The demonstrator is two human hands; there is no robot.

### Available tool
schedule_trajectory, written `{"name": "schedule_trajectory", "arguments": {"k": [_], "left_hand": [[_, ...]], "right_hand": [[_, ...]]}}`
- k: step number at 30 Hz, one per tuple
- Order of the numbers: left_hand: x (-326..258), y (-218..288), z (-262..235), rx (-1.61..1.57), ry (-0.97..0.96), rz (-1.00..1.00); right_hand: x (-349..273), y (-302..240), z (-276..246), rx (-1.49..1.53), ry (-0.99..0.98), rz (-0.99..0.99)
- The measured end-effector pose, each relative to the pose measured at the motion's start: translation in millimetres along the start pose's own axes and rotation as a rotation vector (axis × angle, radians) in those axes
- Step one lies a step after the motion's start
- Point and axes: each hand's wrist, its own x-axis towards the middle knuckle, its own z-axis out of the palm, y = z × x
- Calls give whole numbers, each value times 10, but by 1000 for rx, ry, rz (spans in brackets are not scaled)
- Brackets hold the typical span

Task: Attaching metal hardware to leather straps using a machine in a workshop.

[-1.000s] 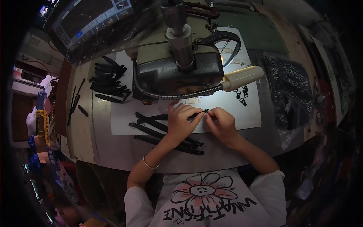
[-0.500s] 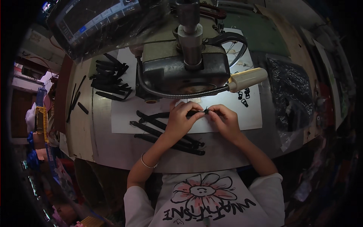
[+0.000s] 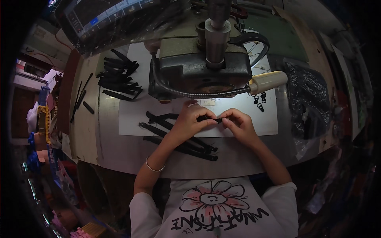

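Note:
Over the white sheet, both my hands meet below the sewing machine head, fingers closed in pinches. My left hand (image 3: 191, 122) grips a black fabric strap (image 3: 204, 118) near its end. Thumb and fingertips of my right hand (image 3: 240, 125) pinch that same end, where a small dark piece shows; its shape is mostly hidden by the fingers. Several more black straps (image 3: 158, 129) lie under and beside my left wrist, partly covered by it. Small black buckles (image 3: 260, 106) rest on the sheet, right of my right hand.
The sewing machine head (image 3: 202, 67) stands just beyond my hands, with a pale-handled lamp (image 3: 270, 81) on a flexible metal neck. Black straps are piled (image 3: 119, 75) at left. A plastic bag of dark pieces (image 3: 307, 95) lies right. A screen (image 3: 107, 20) hangs at upper left.
The fingers of both hands have come closer together at the strap's end, covering more of the dark piece. The view has shifted slightly; the straps on the table lie as before.

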Motion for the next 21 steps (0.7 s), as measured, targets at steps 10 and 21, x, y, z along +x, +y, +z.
{"name": "schedule_trajectory", "arguments": {"k": [10, 21], "left_hand": [[31, -47, -24, 102, 14, 57], [89, -569, 66, 782, 343, 362]], "right_hand": [[168, -82, -66, -279, -27, -79], [962, 240, -239, -441, 106, 257]]}}
